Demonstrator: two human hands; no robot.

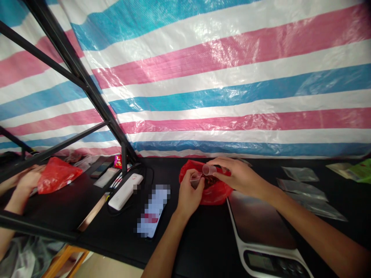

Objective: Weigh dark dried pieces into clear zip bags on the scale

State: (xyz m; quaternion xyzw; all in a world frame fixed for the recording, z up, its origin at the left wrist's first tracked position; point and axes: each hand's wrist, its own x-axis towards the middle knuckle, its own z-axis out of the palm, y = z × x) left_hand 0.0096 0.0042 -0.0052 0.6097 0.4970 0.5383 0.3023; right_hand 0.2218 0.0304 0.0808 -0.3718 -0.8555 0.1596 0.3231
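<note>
Clear plastic cup pinched in right hand, left hand closed on clear piece

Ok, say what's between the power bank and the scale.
Head view: a blurred smartphone, the left hand and a red plastic bag, between the white power bank and the digital scale.
</note>
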